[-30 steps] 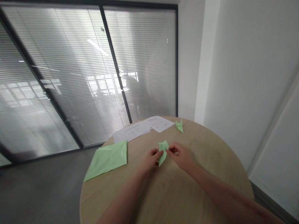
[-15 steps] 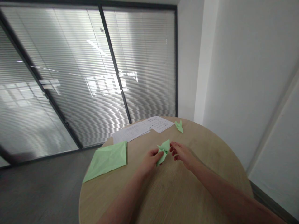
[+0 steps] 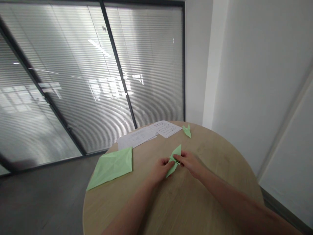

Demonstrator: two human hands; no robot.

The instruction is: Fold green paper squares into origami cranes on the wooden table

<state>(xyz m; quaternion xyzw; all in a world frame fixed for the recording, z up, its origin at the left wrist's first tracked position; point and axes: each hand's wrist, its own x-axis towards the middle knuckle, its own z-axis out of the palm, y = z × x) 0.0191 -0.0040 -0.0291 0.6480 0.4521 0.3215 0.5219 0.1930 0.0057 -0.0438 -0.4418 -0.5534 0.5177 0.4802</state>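
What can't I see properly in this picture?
All in the head view:
Part of the folded light-green paper figure: covered by the left hand and right hand.
Fine print on the white paper sheets: too small.
Near edge of the round wooden table: cut off by the bottom edge.

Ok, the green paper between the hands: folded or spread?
Folded: the green paper comes to a point at either end, overlapping layers at its middle.
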